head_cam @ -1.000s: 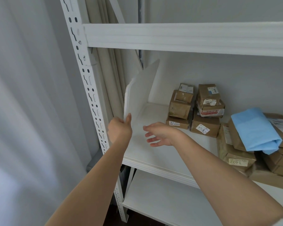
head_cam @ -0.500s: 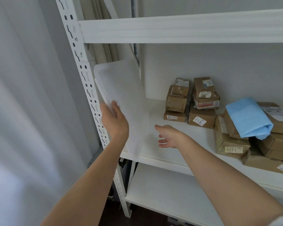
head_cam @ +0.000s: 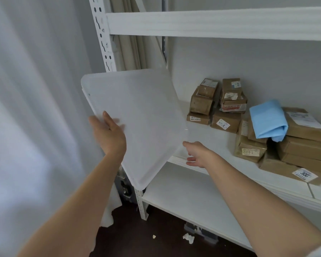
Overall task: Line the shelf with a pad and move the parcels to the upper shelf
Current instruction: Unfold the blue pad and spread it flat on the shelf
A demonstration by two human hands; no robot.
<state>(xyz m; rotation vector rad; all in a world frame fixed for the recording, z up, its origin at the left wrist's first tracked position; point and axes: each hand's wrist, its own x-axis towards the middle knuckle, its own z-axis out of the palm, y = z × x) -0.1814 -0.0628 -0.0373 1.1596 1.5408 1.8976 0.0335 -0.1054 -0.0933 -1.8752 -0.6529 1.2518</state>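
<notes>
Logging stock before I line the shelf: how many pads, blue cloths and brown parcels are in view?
White pad: 1
Blue folded cloth: 1
Brown parcels: at least 12; those at the right edge are cut off
Total: at least 14

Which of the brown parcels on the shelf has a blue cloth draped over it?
The large parcel at the right end, topping the right-hand stack. The folded blue cloth lies over its left side; the other parcels are uncovered.

One white pad (head_cam: 137,117). One blue folded cloth (head_cam: 267,117). Brown parcels (head_cam: 202,104): roughly ten, exact count unclear at right edge. Two hands: left hand (head_cam: 109,134), right hand (head_cam: 196,154). Three shelf boards (head_cam: 220,138) visible.
</notes>
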